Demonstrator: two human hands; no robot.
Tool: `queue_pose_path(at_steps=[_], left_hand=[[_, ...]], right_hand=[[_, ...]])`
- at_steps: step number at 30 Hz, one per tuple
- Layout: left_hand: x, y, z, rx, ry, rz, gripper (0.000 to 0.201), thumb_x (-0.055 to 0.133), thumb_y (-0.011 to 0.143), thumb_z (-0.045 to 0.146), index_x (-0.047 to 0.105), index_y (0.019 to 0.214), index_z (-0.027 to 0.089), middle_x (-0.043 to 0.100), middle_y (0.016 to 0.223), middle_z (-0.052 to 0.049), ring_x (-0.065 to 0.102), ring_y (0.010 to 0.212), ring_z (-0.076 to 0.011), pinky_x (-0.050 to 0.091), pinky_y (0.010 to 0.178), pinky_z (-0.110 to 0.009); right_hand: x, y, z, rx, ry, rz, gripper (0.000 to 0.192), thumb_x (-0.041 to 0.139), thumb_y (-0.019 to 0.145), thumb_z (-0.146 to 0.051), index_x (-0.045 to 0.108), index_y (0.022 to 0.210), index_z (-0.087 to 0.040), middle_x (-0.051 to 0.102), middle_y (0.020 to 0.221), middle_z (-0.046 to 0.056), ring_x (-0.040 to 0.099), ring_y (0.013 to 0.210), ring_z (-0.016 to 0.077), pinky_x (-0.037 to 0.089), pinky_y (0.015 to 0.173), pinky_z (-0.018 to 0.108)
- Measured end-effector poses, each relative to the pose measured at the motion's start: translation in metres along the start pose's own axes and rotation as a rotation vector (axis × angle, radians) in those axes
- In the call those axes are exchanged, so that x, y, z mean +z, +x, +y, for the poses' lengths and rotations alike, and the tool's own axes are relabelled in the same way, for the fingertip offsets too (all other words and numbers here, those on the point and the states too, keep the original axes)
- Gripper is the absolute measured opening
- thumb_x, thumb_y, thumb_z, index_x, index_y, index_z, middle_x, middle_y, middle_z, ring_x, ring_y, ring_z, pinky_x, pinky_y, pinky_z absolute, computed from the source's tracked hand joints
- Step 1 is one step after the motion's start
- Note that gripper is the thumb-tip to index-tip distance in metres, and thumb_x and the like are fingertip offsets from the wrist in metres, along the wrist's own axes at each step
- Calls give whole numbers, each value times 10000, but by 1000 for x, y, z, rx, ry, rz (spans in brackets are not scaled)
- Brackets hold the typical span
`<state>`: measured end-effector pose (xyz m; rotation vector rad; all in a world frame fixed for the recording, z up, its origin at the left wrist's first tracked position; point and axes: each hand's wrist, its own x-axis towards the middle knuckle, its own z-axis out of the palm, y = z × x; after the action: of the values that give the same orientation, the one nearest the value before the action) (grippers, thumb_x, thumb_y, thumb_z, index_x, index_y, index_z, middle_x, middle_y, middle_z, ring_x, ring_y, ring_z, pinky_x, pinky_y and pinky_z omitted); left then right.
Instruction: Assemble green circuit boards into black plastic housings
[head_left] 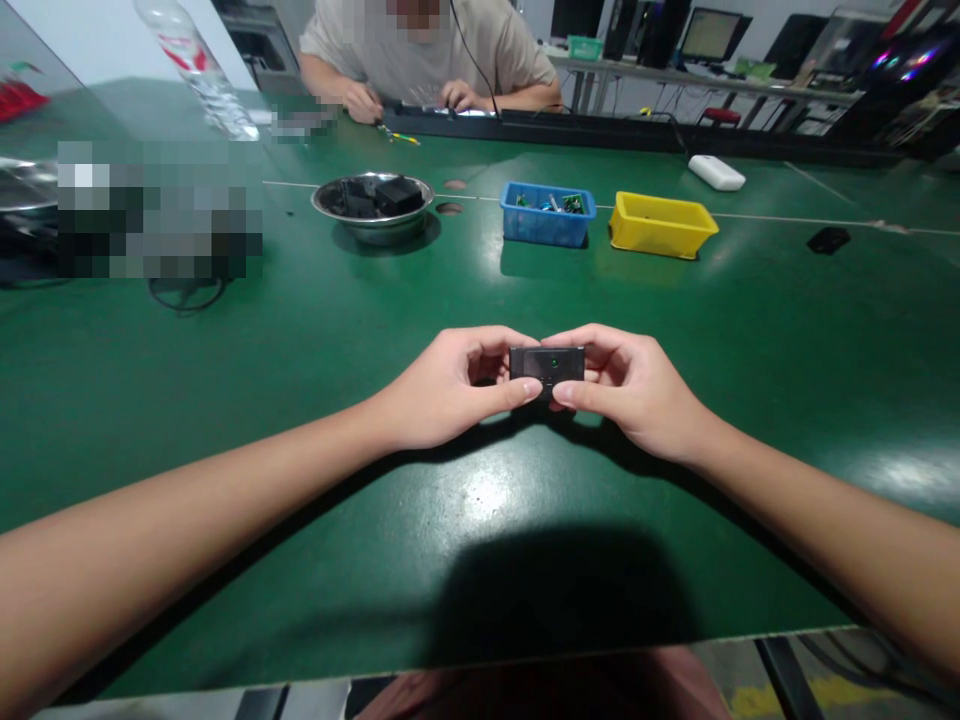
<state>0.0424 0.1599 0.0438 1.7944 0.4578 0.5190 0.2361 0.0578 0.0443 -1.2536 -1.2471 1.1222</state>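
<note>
Green covers the whole worktop (pixel 300 420), and over its middle, somewhat toward the near edge, the person holds a small black box (pixel 547 362) between both hands. The left hand (pixel 450 390) pinches the box's left end, thumb below and fingers curled over the top; the right hand (pixel 630 385) grips the right end in the same way. The two thumbs nearly meet under the box. A tiny green dot shows on its upper face. Both forearms stretch in from the near corners, and the hands sit close above the worktop surface.

Toward the far edge stands a metal bowl (pixel 373 205) with dark parts in it. To its right lies a blue tray (pixel 547 214) holding small green and silver pieces, and just beside that a yellow tray (pixel 660 224). Farther right, a white block (pixel 716 172) and a small black object (pixel 828 239) lie well apart. A clear plastic bottle (pixel 199 70) stands near the far left corner. Across the far edge another person (pixel 427 60) leans over a long dark strip (pixel 600 128), both hands on it.
</note>
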Motion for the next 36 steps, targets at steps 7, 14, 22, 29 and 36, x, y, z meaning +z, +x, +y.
queue_pose_path(at_steps=[7, 14, 22, 29, 36], left_hand=[[-2, 0, -4, 85, 171, -12, 396, 710, 872, 387, 646, 1173, 137, 712, 911, -57, 670, 777, -161, 537, 699, -270], [-11, 8, -16, 430, 626, 75, 459, 749, 852, 426, 616, 1209, 172, 721, 1111, -102, 686, 989, -213, 539, 902, -325], [-45, 34, -35, 277, 824, 234, 381, 724, 876, 402, 671, 1168, 163, 727, 1063, -105, 680, 949, -235, 534, 894, -348], [-93, 80, -51, -128, 945, 476, 430, 710, 900, 348, 671, 1257, 111, 765, 977, -139, 719, 913, -262, 534, 867, -329], [-107, 119, -56, -279, 1001, 553, 494, 698, 900, 453, 685, 1252, 107, 733, 1167, -232, 689, 1126, -353, 509, 984, -399]], right_hand=[[1, 2, 6, 0, 35, 23, 435, 856, 729, -391, 675, 1059, -174, 734, 821, 21, 692, 662, 152, 541, 591, 267], [3, 15, 15, 30, 50, 40, 421, 816, 746, -373, 639, 1062, -159, 703, 698, -7, 679, 607, 148, 544, 594, 273], [-4, 31, 30, -32, -145, 77, 597, 685, 855, -418, 493, 1378, -202, 746, 882, 33, 733, 752, 185, 520, 604, 270], [-12, 46, 35, -149, -334, 118, 380, 611, 867, -413, 615, 1174, -189, 664, 741, -8, 648, 655, 158, 519, 674, 304], [-15, 48, 34, -198, -511, 89, 278, 574, 882, -409, 677, 1017, -189, 656, 720, 8, 602, 648, 159, 465, 640, 295]])
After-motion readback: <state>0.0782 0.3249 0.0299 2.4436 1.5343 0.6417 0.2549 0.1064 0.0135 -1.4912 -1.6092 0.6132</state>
